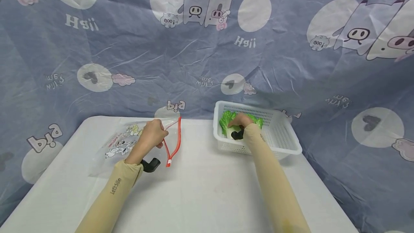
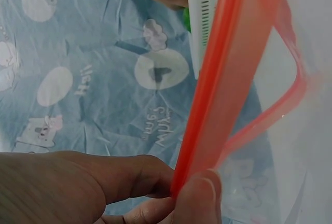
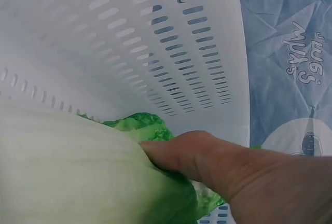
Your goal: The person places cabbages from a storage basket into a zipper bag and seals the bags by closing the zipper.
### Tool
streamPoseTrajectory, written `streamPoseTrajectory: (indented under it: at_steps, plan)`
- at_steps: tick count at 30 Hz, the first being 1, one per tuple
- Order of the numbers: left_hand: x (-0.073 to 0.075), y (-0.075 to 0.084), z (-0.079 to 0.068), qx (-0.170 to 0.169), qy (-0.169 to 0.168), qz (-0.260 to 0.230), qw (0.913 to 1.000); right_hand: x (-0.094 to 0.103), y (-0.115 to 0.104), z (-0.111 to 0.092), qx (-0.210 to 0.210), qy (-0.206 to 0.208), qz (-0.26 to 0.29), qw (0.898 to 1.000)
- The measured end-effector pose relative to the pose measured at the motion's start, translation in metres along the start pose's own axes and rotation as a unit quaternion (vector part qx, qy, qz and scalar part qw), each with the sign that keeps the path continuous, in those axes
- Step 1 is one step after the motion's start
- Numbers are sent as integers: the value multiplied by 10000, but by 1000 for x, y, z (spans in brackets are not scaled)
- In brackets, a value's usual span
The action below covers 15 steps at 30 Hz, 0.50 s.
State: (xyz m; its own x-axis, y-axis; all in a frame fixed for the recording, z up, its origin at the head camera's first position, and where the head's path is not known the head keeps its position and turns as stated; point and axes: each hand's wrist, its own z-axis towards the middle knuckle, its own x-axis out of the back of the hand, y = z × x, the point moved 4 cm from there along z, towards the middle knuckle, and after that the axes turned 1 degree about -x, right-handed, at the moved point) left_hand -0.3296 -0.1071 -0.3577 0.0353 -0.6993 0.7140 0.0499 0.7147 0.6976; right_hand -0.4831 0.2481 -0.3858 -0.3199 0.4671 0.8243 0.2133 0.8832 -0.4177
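On the left of the table lies a clear zip bag (image 1: 111, 155) with cartoon prints and a red zip edge (image 1: 179, 136). My left hand (image 1: 151, 135) pinches the bag's mouth between thumb and fingers; the left wrist view shows the red zip strip (image 2: 205, 99) rising from that pinch, with the mouth spread apart. Inside a white slotted basket (image 1: 292, 146) at the back right is a Chinese cabbage (image 1: 225, 122) with green leaf tips. My right hand (image 1: 242, 120) grips the cabbage, its thumb (image 3: 194, 154) pressed on the pale stalk (image 3: 78, 167); its other fingers are hidden.
A white table (image 1: 200, 190) carries the bag and basket, with the basket close to the back edge. Behind it hangs a blue-grey printed cloth (image 1: 181, 60). Black wrist-camera mounts (image 1: 150, 165) sit at both wrists.
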Motion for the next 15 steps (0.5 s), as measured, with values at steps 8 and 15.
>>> streamPoseTrajectory:
  at_steps: [8,15]
  plan:
    - [2,-1,3,-43,-25,-95,9999,3,0,-6,378,-101,271,9989]
    - [2,-3,3,-28,-30,-121,9999,14,-1,-16,406,250,100,9988]
